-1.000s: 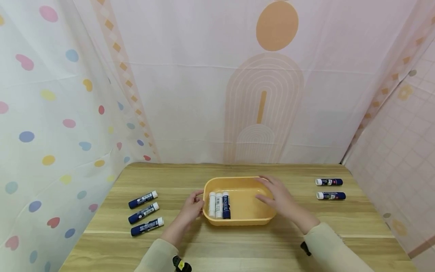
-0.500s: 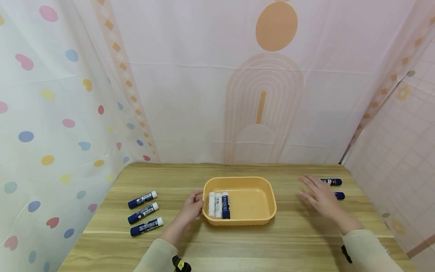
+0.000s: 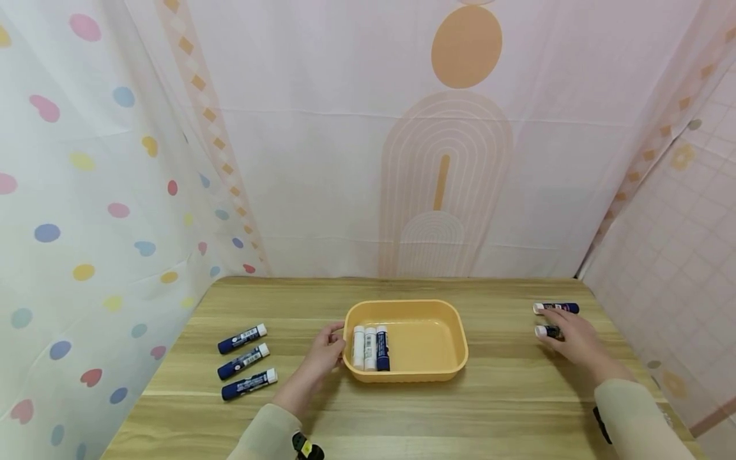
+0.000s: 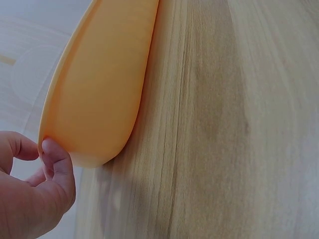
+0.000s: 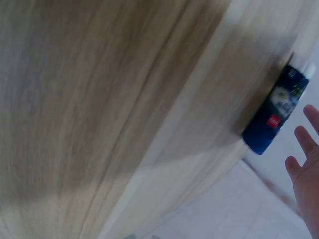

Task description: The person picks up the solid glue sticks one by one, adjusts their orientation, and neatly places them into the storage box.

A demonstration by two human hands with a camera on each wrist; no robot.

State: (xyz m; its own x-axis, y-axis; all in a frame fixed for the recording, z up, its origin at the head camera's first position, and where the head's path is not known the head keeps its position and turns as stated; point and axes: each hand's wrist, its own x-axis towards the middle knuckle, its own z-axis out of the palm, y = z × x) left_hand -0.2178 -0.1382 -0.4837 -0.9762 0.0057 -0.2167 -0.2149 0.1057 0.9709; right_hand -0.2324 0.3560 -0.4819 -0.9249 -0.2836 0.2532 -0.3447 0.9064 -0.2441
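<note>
On the right, the nearer glue stick (image 3: 549,331) lies partly hidden by the right hand (image 3: 577,340), whose fingers spread wide, perhaps to fit around it. Farther left, the left hand (image 3: 323,351) pinches the yellow tray (image 3: 414,377) by its rim, likely for steadiness.

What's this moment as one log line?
left hand: pinching yellow tray | right hand: at nearer right glue stick, contact unclear | inside tray: three tubes | left side: three glue sticks
</note>
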